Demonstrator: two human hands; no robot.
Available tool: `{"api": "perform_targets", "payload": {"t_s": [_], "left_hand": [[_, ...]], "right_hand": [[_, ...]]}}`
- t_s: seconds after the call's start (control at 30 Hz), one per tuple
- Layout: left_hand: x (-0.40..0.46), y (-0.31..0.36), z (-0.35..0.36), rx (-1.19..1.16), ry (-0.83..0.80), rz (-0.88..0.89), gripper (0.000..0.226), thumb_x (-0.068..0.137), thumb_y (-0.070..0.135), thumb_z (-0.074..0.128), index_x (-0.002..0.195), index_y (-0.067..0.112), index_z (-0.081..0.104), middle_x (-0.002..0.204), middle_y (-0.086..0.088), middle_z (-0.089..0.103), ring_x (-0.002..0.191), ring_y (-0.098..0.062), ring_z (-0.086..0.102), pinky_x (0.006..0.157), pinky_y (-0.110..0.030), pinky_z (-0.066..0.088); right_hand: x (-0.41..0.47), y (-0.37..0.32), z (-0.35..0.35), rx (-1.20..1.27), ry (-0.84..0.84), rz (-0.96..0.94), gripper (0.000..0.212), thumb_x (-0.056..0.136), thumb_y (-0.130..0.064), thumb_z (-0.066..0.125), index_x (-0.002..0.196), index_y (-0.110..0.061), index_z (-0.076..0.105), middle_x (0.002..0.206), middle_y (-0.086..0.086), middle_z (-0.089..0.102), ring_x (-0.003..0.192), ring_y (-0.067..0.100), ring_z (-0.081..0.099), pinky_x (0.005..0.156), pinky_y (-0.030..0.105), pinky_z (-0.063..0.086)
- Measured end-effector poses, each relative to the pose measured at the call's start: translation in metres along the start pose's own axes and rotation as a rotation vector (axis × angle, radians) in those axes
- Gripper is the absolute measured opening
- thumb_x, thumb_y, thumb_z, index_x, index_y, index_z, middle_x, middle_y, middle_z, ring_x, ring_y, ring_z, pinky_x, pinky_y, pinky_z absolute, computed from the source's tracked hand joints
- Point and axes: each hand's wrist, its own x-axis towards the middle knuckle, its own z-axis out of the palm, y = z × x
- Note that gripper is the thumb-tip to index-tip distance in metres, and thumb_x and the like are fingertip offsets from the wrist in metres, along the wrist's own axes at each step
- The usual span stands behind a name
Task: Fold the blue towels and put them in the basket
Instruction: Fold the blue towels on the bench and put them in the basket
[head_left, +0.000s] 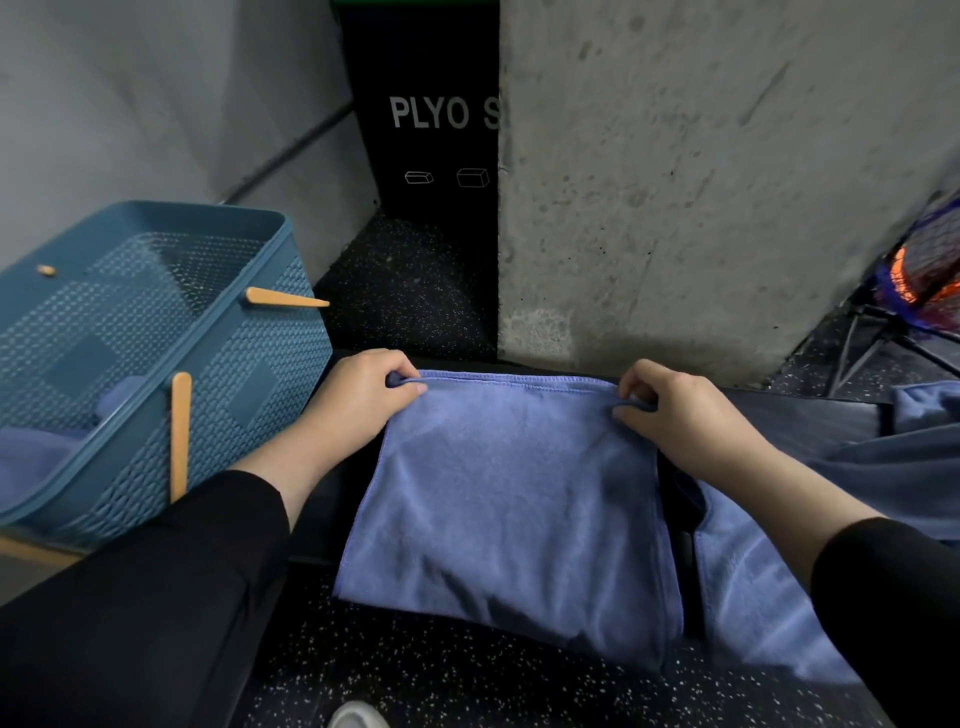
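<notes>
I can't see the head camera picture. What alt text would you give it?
Two hands, left and right, pinch the far corners of a blue towel spread on a dark surface. A blue basket with towels inside stands to the left, and more towels lie to the right.

Beyond the hands: concrete pillar (727, 182), rough and pitted. Left of it, black box (431, 104) lettered "PLYO S", two box outlines beneath. Under everything, black speckled floor (405, 291). Far right: dark netting (930, 270) with orange glow, on black frame.
</notes>
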Motion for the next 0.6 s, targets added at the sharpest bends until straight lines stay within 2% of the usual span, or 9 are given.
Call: {"api": "perform_targets", "payload": {"t_s": [0.07, 0.13, 0.2, 0.37, 0.53, 0.6], "left_hand": [[-0.004, 0.003, -0.004, -0.008, 0.015, 0.002, 0.007, 0.089, 0.021, 0.073, 0.083, 0.019, 0.072, 0.083, 0.006, 0.064, 0.08, -0.008, 0.057, 0.068, -0.019, 0.039], [-0.008, 0.006, -0.007, -0.012, 0.03, 0.007, 0.008, 0.09, 0.022, 0.073, 0.083, 0.019, 0.072, 0.082, 0.005, 0.063, 0.079, -0.008, 0.057, 0.067, -0.02, 0.04], [-0.013, 0.009, -0.012, -0.022, 0.046, 0.015, 0.011, 0.091, 0.023, 0.072, 0.081, 0.019, 0.07, 0.081, 0.004, 0.062, 0.077, -0.009, 0.056, 0.066, -0.019, 0.039], [-0.022, 0.021, -0.027, -0.028, 0.097, 0.038, 0.013, 0.093, 0.022, 0.071, 0.08, 0.019, 0.07, 0.082, 0.004, 0.062, 0.077, -0.008, 0.056, 0.065, -0.011, 0.038], [-0.031, 0.03, -0.047, -0.029, 0.139, 0.031, 0.01, 0.09, 0.022, 0.073, 0.082, 0.017, 0.072, 0.081, 0.001, 0.063, 0.075, -0.009, 0.055, 0.065, -0.012, 0.036], [-0.038, 0.036, -0.055, -0.049, 0.158, 0.023, 0.009, 0.09, 0.022, 0.074, 0.083, 0.017, 0.071, 0.078, 0.001, 0.062, 0.071, -0.008, 0.052, 0.063, -0.011, 0.036]], "right_hand": [[-0.003, -0.001, -0.001, -0.032, -0.07, -0.055, 0.015, 0.088, -0.019, 0.07, 0.098, -0.024, 0.061, 0.081, -0.013, 0.06, 0.076, 0.014, 0.057, 0.071, 0.028, 0.042], [-0.005, -0.001, -0.002, -0.067, -0.116, -0.096, 0.02, 0.088, -0.017, 0.068, 0.105, -0.026, 0.064, 0.095, -0.008, 0.064, 0.09, 0.016, 0.061, 0.082, 0.033, 0.047], [-0.007, -0.001, -0.004, -0.09, -0.118, -0.11, 0.023, 0.088, -0.017, 0.067, 0.11, -0.027, 0.066, 0.103, -0.003, 0.065, 0.095, 0.017, 0.061, 0.087, 0.035, 0.048], [-0.011, 0.0, -0.011, -0.147, -0.021, -0.131, 0.008, 0.086, -0.018, 0.07, 0.094, -0.018, 0.068, 0.089, 0.0, 0.062, 0.084, 0.025, 0.062, 0.078, 0.037, 0.049], [-0.017, -0.011, -0.026, -0.145, 0.13, -0.131, 0.009, 0.085, -0.018, 0.074, 0.089, -0.011, 0.071, 0.086, 0.003, 0.066, 0.083, 0.025, 0.063, 0.071, 0.028, 0.041], [-0.023, -0.02, -0.036, -0.089, 0.201, -0.138, 0.008, 0.086, -0.017, 0.075, 0.088, -0.01, 0.071, 0.085, 0.004, 0.068, 0.081, 0.024, 0.063, 0.072, 0.028, 0.043]]}}
